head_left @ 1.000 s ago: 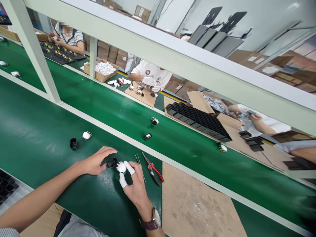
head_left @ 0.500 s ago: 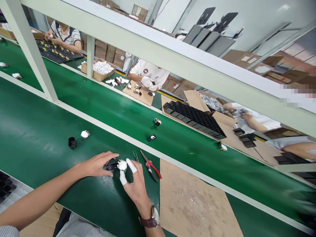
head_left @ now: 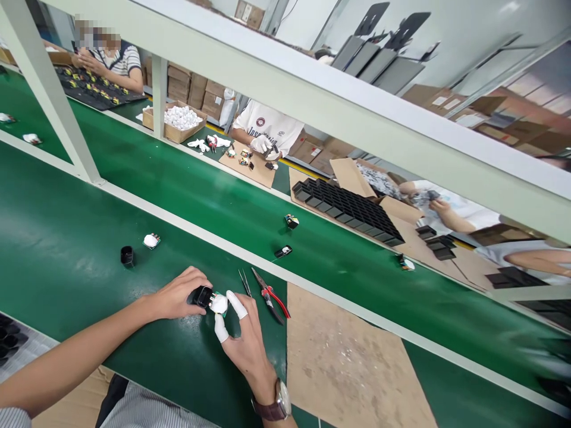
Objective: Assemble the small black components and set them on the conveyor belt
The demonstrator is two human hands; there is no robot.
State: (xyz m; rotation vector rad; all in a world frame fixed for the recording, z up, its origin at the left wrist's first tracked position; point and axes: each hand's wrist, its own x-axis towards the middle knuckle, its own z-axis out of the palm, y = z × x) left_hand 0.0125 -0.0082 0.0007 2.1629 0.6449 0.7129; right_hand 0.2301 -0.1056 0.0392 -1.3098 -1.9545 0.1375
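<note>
The small black housing point(head_left: 203, 295) sits low over the near green table point(head_left: 66, 255), pinched in the grip of the left hand point(head_left: 176, 295), whose fingers curl closed around it. Touching its right end is a white plug part point(head_left: 219, 303), held in the narrow grip of the right hand point(head_left: 245, 339) between a thumb and forefinger that each wear a white finger cot point(head_left: 236, 304). A wristwatch point(head_left: 276, 404) sits on the right wrist. Just right of the hands lie thin tweezers point(head_left: 244, 282) and red-handled pliers point(head_left: 270, 295), near the edge of a brown cardboard sheet point(head_left: 348, 362). To the left, well apart from the hands, a second black housing point(head_left: 127, 255) stands beside another white plug part point(head_left: 151, 241). Beyond a pale rail, the far belt point(head_left: 214, 190) carries two small assemblies point(head_left: 291, 221) point(head_left: 283, 251). On the far side, a black compartment tray point(head_left: 348, 207) rests on cardboard, and other people work there, one in white gloves point(head_left: 260, 144) beside a box of white parts point(head_left: 176, 122).
</note>
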